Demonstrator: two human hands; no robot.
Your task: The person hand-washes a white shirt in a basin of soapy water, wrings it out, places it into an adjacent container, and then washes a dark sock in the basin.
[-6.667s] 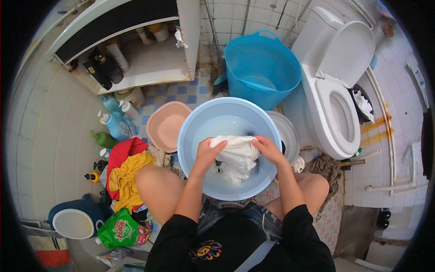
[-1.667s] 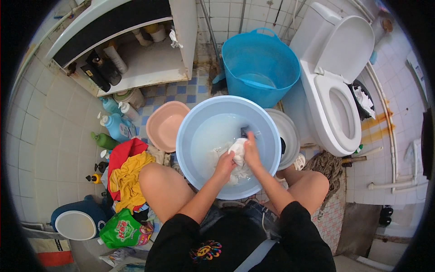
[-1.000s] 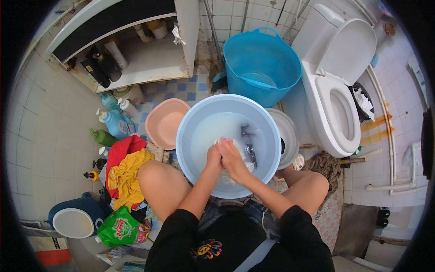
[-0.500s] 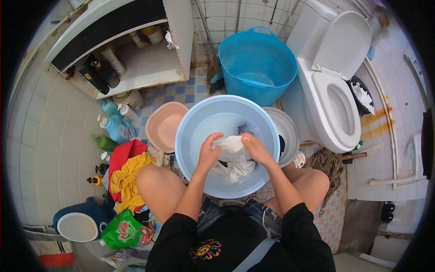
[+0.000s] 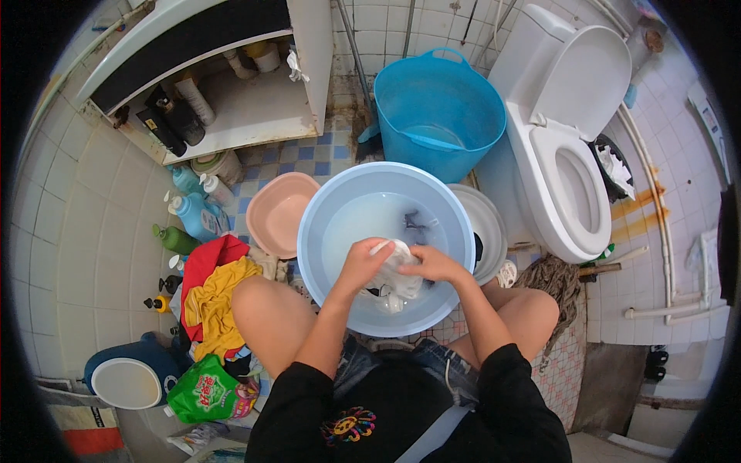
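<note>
White cloth (image 5: pixel 395 266), wet and bunched, sits between the two hands over the middle of the pale blue basin (image 5: pixel 324 231), its lower folds trailing into the milky water; a darker garment (image 5: pixel 417 225) lies partly sunk toward the far side of the same water; the left hand (image 5: pixel 364 262) is closed around the near-left end of the cloth, knuckles up, and the right hand (image 5: pixel 432 265) is clamped on the other end, so the two fists stand close together with the fabric gathered between them; the step in hand looks like scrubbing, one part of the cloth worked against another; as a judgement, the next move calls for a firm grip on both ends, a fresh patch of fabric drawn up between the fists, and the bundle kept low over the basin so that water falls back in rather than on the floor. Just beside the basin, to its left, a pink basin (image 5: pixel 279 216) stands tilted on the tiled floor; to its right a white round lid or bowl (image 5: pixel 485 231) is tucked partly under its rim; behind it a deep blue tub (image 5: pixel 440 116) holds a little water; a toilet (image 5: pixel 571 139) with raised lid is at the right; red and yellow clothes (image 5: pixel 212 289) are heaped by the person's left knee, with detergent bottles (image 5: pixel 193 212) near them.
</note>
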